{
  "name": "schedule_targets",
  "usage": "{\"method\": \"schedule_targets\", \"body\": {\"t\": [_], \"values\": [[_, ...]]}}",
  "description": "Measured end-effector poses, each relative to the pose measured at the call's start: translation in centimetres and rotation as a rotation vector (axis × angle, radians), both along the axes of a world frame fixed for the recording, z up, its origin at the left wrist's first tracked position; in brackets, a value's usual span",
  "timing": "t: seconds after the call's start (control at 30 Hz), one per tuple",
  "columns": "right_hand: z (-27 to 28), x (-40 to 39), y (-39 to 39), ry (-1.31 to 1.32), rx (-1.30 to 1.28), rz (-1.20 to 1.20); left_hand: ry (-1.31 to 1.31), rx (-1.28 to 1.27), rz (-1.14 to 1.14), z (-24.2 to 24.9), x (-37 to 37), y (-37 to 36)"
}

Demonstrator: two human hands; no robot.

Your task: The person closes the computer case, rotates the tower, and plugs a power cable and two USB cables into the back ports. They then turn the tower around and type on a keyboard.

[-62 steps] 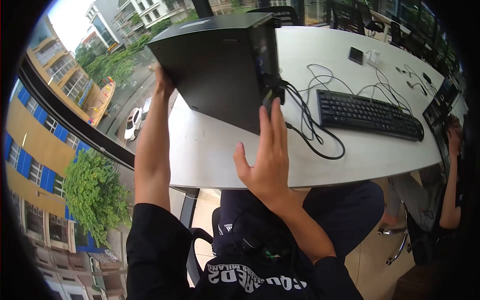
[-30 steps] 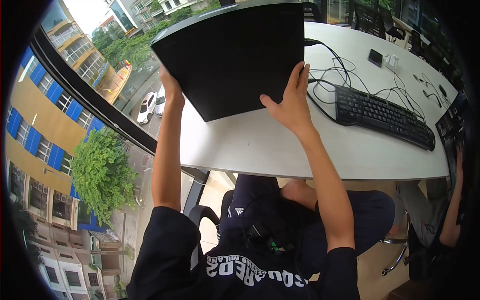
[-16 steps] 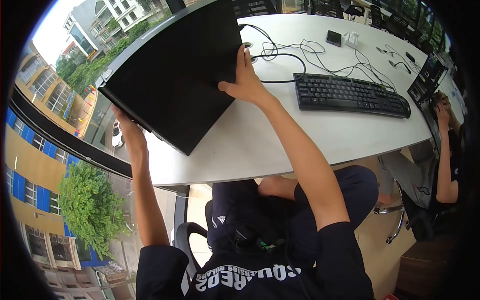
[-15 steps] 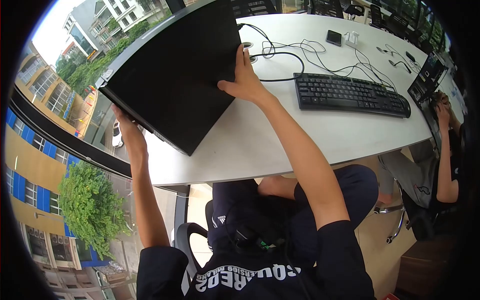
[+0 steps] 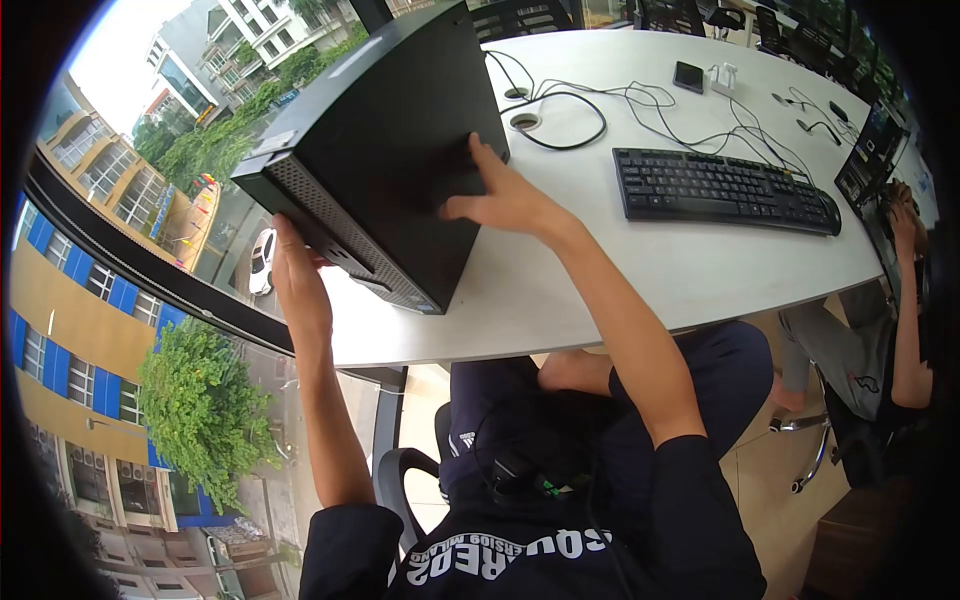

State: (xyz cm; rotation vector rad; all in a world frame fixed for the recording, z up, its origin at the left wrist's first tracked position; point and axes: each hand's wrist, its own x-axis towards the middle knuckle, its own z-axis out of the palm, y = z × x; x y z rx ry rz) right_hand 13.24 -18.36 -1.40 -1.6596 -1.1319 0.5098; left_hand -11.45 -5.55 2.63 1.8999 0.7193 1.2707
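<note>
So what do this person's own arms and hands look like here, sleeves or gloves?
Both hands are bare: no gloves, rings or watch show on the left hand or right hand. The forearms are uncovered; black sleeves end near the elbows.

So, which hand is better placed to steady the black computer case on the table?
Probably the right hand: it lies flat on the broad side panel of the computer case. The left hand only props the grilled end near the table edge.
</note>
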Motion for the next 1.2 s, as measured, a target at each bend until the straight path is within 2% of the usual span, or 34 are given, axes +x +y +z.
{"method": "schedule_targets", "body": {"t": [0.1,0.13,0.23,0.33,0.5,0.57,0.77,0.87,0.97,1.17,1.2], "values": [[-1.4,-4.7,-2.3,-0.115,0.075,0.055,-0.104,-0.149,0.047,-1.8,-0.1,2.8],[-1.2,-6.5,-2.6,-0.146,0.073,0.023,-0.197,-0.202,-0.062,-1.8,0.3,2.3],[-1.7,-9.8,-2.2,-0.241,0.064,-0.102,-0.418,-0.243,-0.149,-3.3,2.2,1.4],[-2.5,-11.0,-0.5,-0.289,0.124,-0.203,-0.474,-0.405,-0.241,-4.5,2.9,0.9],[-2.9,-10.4,-0.5,-0.316,0.148,-0.213,-0.457,-0.512,-0.313,-3.7,3.1,-0.6],[-2.8,-9.5,-0.9,-0.344,0.132,-0.215,-0.459,-0.475,-0.273,-3.8,3.4,-1.1],[-2.7,-4.5,-2.3,-0.325,0.095,-0.074,-0.428,-0.406,-0.256,-3.8,5.5,-4.3],[-3.9,-1.1,-2.1,-0.329,0.184,-0.015,-0.431,-0.338,-0.236,-3.7,7.5,-6.5],[-3.1,0.9,-3.0,-0.209,0.169,0.09,-0.479,-0.402,-0.247,-3.5,9.2,-7.9],[-2.9,1.0,-4.2,-0.269,0.166,0.043,-0.507,-0.385,-0.237,-4.2,10.7,-6.8],[-2.3,0.5,-5.4,-0.382,0.071,0.007,-0.504,-0.411,-0.246,-3.6,10.3,-7.7]]}}
